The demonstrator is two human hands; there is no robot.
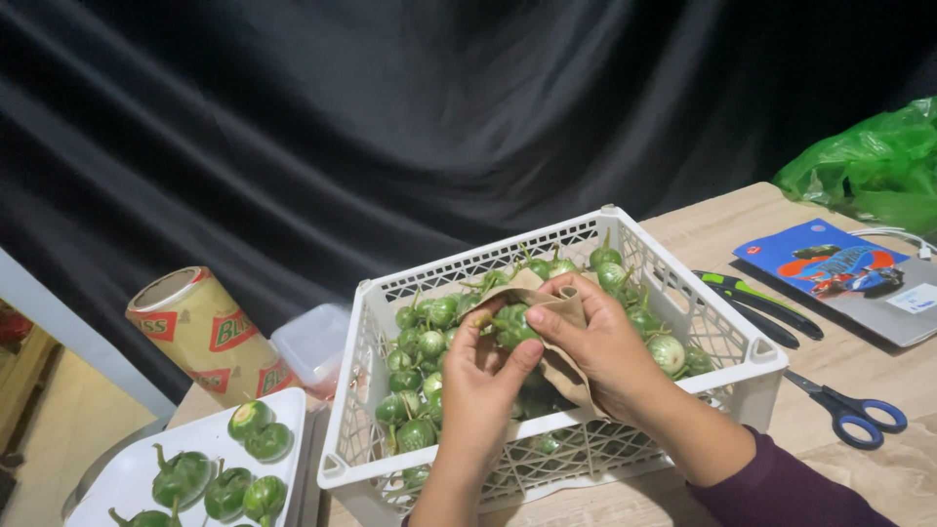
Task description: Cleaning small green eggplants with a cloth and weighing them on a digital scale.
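Over a white slatted plastic crate (pixel 722 327), both my hands hold a small round green eggplant (pixel 512 325) wrapped partly in a tan cloth (pixel 564 363). My left hand (pixel 480 376) grips the fruit from the left. My right hand (pixel 603 344) presses the cloth against it from the right. The crate holds several more small green eggplants (pixel 422 344) with stems. To the left, a white tray (pixel 122 478) carries several larger green eggplants (pixel 250 420).
A roll of wrap in a printed sleeve (pixel 205 332) and a clear plastic container (pixel 312 344) stand behind the tray. Right of the crate lie black-and-green pliers (pixel 756 303), blue-handled scissors (pixel 849 410), a blue card (pixel 844 273) and a green plastic bag (pixel 874 166). Black cloth hangs behind.
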